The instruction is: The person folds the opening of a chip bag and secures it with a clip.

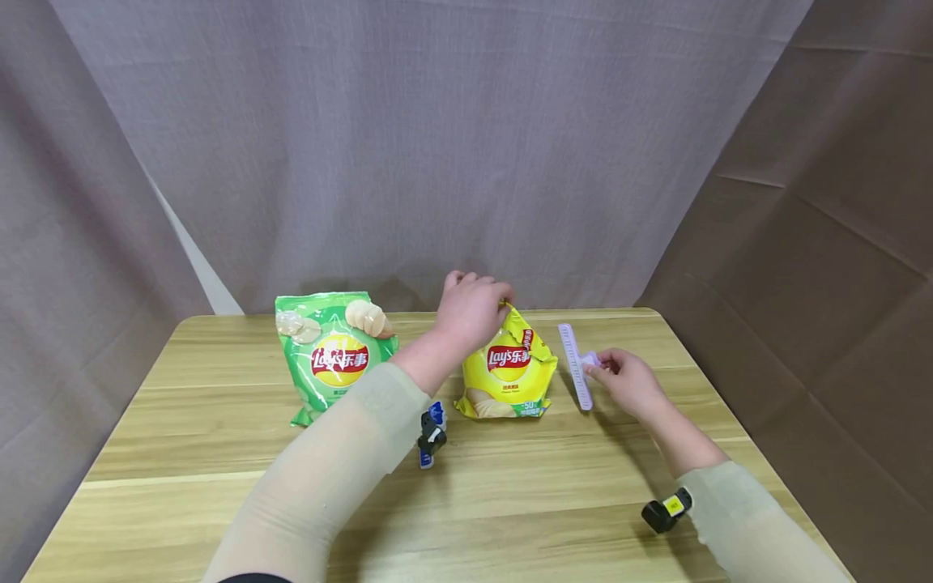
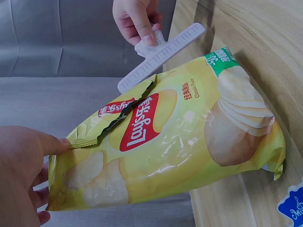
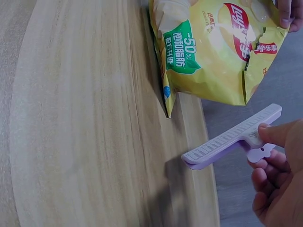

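Observation:
Standing on the table, a yellow Lay's chip bag (image 1: 503, 376) has its top corner folded down at one side. My left hand (image 1: 474, 309) pinches the bag's top edge, thumb in front and fingers behind, as the left wrist view shows. To the right of the bag, my right hand (image 1: 628, 380) holds a light purple bag clip (image 1: 576, 368) by its handle, between thumb and fingers. The clip's long ruled bar (image 3: 232, 137) is beside the bag, apart from it in the right wrist view.
A green Lay's chip bag (image 1: 328, 348) stands at the left, partly behind my left forearm. A blue clip (image 1: 426, 459) lies in front of the yellow bag, partly covered by the wrist camera. Grey curtains (image 1: 466, 162) hang behind the wooden table (image 1: 525, 494).

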A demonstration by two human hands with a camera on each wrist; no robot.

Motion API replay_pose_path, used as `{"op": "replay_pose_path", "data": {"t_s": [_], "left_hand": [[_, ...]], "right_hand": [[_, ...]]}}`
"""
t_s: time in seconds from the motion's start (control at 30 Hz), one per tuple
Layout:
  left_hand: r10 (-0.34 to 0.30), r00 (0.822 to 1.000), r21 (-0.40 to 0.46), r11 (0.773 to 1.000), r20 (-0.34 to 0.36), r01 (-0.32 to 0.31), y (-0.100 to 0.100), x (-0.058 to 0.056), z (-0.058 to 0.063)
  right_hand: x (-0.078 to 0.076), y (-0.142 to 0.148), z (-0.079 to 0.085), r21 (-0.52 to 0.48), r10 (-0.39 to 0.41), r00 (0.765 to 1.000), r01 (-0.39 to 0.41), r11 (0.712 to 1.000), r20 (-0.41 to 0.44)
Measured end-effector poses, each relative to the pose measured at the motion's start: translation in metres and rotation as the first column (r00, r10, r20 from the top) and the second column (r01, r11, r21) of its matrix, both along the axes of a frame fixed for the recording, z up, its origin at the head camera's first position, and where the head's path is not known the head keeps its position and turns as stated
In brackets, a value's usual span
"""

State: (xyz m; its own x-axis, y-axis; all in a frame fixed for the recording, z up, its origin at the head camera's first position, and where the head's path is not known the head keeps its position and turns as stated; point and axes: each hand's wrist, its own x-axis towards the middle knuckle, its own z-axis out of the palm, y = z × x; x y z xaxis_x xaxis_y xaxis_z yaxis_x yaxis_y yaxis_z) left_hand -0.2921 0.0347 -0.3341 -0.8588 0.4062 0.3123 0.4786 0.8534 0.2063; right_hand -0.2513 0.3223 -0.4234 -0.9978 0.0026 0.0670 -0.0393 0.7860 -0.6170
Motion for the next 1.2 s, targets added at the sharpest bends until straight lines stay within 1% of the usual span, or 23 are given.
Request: {"op": "replay_pose_path", "data": {"t_s": [0.33,0.67,0.93,1.2], "left_hand": [[0.0,1.0,0.014,1.0,-0.001,0.0,-0.001,0.0,0.001],[0.0,1.0,0.012,1.0,-0.004,0.0,-0.002,0.0,0.0],[-0.006,1.0,0.013,1.0,-0.002,0.006,-0.002,0.001,0.002],[-0.01,1.0,0.011,1.0,0.004,0.01,-0.002,0.001,0.002]], "right_hand": [[0.003,-0.003,0.007,0.02,0.07,0.993,-0.068,0.997,-0.098],[0.004,-0.007,0.011,0.063,0.096,0.975,-0.085,0.994,-0.201],[0.003,-0.01,0.013,0.067,0.121,0.975,-0.11,0.992,-0.185],[0.001,-0.014,0.014,0.076,0.138,0.972,-0.126,0.989,-0.188]]}}
